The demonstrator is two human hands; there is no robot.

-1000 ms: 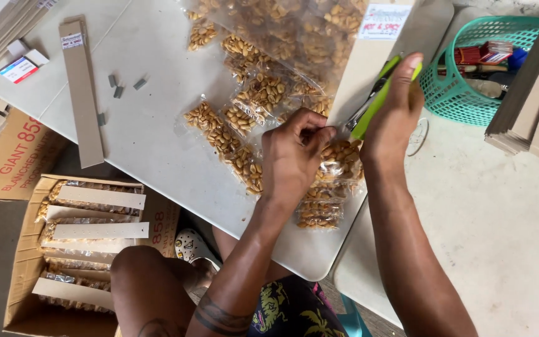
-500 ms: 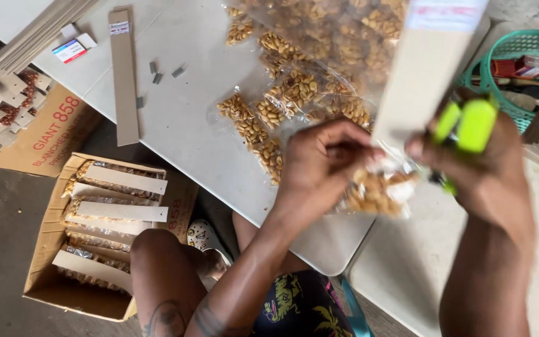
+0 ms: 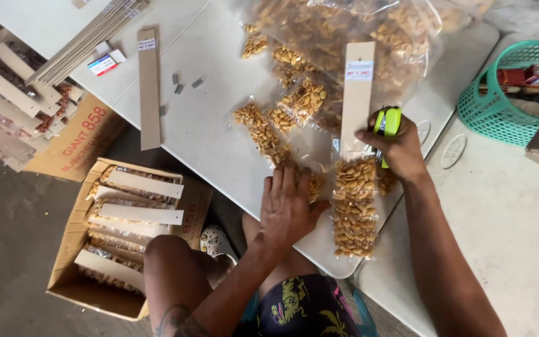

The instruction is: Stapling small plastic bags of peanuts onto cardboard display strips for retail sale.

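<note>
- While looking down past the knee: a cardboard box [image 3: 70, 274] on the floor, full of nut packs with card tops.
- Just above it, left hand [image 3: 288, 212] lying flat on the white table [image 3: 207, 137], fingers spread wide, pinching nothing, pressing on the edge of a small pack.
- Right beside that hand, the long strip of nut packs [image 3: 354, 209], lying flat near the table's edge.
- At the top of the strip, right hand [image 3: 400, 150] wrapped tight around a green stapler [image 3: 388, 122], thumb touching the tall card [image 3: 357, 93].
- Looks like the joining step: card top meeting strip. Calls for holding card and strip straight and still, with the stapler's mouth over both.
- Farther back, loose small packs [image 3: 260, 128], then a big clear bag of nuts [image 3: 344, 31].
- Off to the right, a green basket [image 3: 475, 106].
</note>
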